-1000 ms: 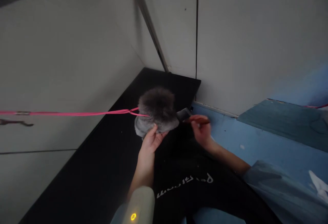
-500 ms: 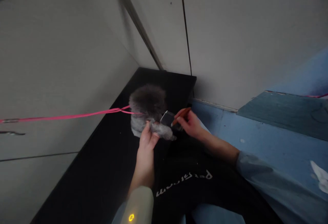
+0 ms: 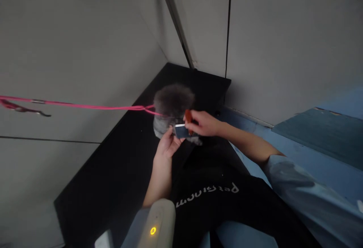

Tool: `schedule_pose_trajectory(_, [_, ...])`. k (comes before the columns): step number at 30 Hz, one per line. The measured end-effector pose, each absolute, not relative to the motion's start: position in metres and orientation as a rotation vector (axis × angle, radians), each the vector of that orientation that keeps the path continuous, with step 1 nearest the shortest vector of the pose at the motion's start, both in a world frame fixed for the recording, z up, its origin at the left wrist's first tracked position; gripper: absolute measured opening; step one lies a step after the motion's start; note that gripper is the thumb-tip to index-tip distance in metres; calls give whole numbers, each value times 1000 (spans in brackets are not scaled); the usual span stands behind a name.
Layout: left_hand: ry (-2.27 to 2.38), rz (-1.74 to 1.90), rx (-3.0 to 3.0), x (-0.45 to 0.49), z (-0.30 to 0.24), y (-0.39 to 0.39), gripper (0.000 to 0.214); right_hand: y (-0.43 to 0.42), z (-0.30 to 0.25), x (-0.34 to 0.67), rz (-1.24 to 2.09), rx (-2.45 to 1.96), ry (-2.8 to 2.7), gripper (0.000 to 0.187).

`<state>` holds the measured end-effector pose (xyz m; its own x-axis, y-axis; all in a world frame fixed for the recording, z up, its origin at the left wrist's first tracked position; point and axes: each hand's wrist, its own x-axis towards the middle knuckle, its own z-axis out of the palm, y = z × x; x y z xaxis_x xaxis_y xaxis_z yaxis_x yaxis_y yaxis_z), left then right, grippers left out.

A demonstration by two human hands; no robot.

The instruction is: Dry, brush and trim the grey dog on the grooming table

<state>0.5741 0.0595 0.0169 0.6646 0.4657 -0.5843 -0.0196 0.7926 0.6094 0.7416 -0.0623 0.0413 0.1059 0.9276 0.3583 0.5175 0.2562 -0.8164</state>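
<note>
A small grey fluffy dog [image 3: 173, 98] is on the black table, its round furry head toward the far side; its face is hidden from me. My left hand [image 3: 167, 145] grips the dog's front leg [image 3: 196, 140] from below, partly covered by the brush. In my right hand [image 3: 205, 123] is a slicker brush [image 3: 181, 131] with a reddish-brown handle and a flat dark head. The brush head lies against the leg fur, close to my left fingers.
A pink leash [image 3: 113, 107] stretches from the dog's neck to the left. The black table [image 3: 113, 180] runs along grey wall panels [image 3: 85, 43]. My black apron [image 3: 210, 172] touches its near side. A blue-green board [image 3: 320, 134] lies to the right over the blue floor.
My right hand has brought the brush left and onto the leg, beside my left hand. My view has shifted, so the dog and table appear farther right and slightly higher.
</note>
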Motion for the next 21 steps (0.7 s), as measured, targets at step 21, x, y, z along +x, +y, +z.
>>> schedule_pose_trajectory(21, [843, 494, 633, 567, -27, 54, 18, -59, -8, 692, 479, -1266, -983, 11])
